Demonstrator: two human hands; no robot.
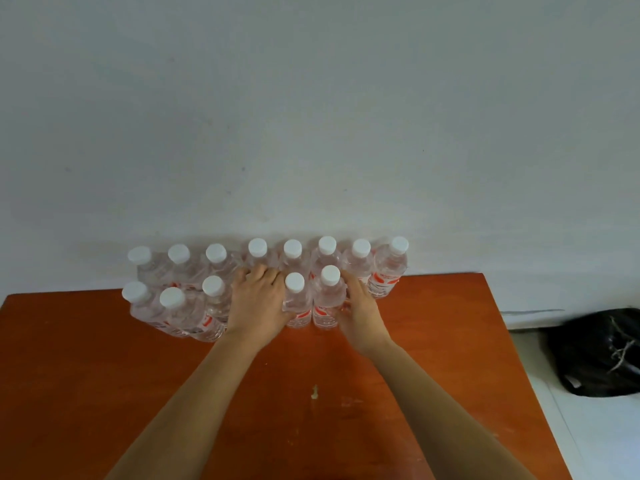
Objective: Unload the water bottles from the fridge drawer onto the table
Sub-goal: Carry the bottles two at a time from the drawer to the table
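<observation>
At the table's far edge, left hand and right hand each grasp front-row bottles.

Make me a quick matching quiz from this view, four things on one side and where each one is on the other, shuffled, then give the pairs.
Things:
1. left hand
2. right hand
3. black bag
4. back row of bottles

Places:
A. on the floor, right of the table
B. against the right side of the front bottle
C. along the wall
D. over the gap in the front row

Pairs: 1-D, 2-B, 3-A, 4-C
</observation>
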